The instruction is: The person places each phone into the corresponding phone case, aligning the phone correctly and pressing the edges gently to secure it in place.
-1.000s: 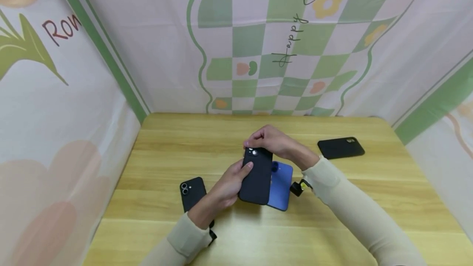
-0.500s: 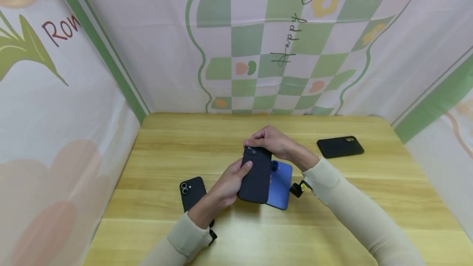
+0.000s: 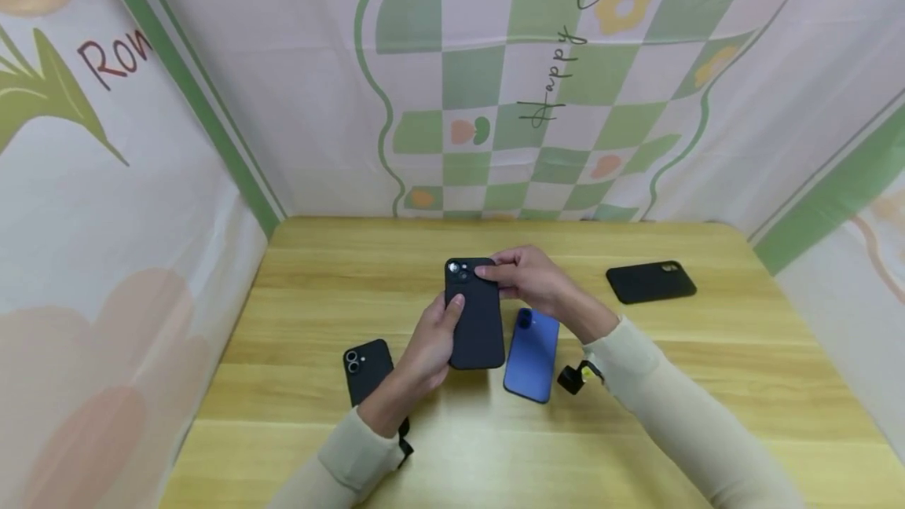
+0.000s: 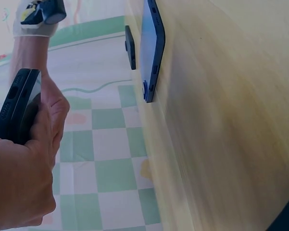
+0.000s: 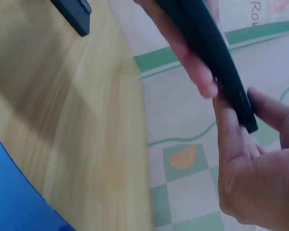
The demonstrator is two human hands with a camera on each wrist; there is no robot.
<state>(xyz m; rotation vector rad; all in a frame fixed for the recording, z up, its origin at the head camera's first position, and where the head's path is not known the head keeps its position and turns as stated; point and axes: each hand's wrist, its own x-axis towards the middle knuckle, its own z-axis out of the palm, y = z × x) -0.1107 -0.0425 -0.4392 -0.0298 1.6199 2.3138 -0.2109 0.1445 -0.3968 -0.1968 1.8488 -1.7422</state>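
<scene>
A phone in a black case [image 3: 477,328] is held above the table, its camera side facing up in the head view. My left hand [image 3: 430,342] grips its left edge, thumb on the back. The right hand [image 3: 532,280] pinches the top right corner, thumb near the camera lenses. In the left wrist view the black-cased phone [image 4: 18,108] shows edge-on; in the right wrist view the right hand's thumb and fingers lie on either side of the cased phone [image 5: 221,62]. A blue phone [image 3: 533,356] lies just right of the held one.
Another black phone [image 3: 368,368] with two lenses lies at the left, partly hidden by the left forearm. At the back right lies a black case [image 3: 652,282] with a camera opening. A patterned cloth [image 3: 481,77] hangs behind the wooden table [image 3: 339,273].
Both hands' black-cased phone has moved left and slightly up, uncovering more of the blue phone. The right thumb now shows on the back of the case.
</scene>
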